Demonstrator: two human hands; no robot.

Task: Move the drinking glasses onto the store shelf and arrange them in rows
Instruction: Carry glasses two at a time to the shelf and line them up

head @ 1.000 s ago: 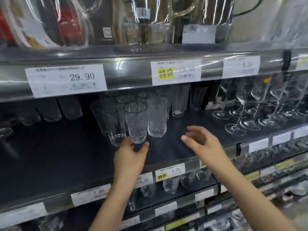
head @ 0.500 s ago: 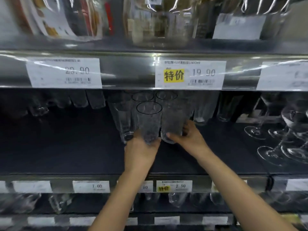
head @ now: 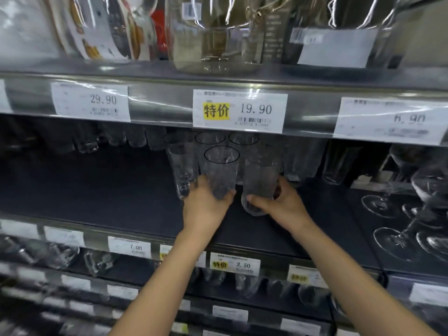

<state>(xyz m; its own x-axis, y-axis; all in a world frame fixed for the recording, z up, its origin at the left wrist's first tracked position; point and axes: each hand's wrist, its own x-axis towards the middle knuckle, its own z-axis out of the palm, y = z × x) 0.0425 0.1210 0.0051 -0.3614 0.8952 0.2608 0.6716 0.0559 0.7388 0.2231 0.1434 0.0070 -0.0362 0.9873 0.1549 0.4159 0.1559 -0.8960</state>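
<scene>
Two clear textured tumblers stand at the front of a cluster on the dark shelf [head: 121, 190]. My left hand [head: 206, 207] grips the base of the left tumbler [head: 221, 169], which stands upright. My right hand [head: 278, 204] holds the right tumbler [head: 260, 180] low down, thumb across its front; it tilts slightly toward me. Several more tumblers [head: 211, 141] stand in rows behind them, and another one [head: 181, 170] is just left of my left hand.
Stemmed wine glasses [head: 400, 202] crowd the shelf's right side. More glasses [head: 109, 139] line the back left. A price rail with tags [head: 238, 110] hangs close above the tumblers. Glass jars [head: 213, 32] fill the upper shelf; small glasses [head: 97, 260] sit on the shelf below.
My right hand has reached in from open air and closed round the right tumbler, pulling its base forward. My left hand keeps its grip on the left tumbler. The view has moved closer.
</scene>
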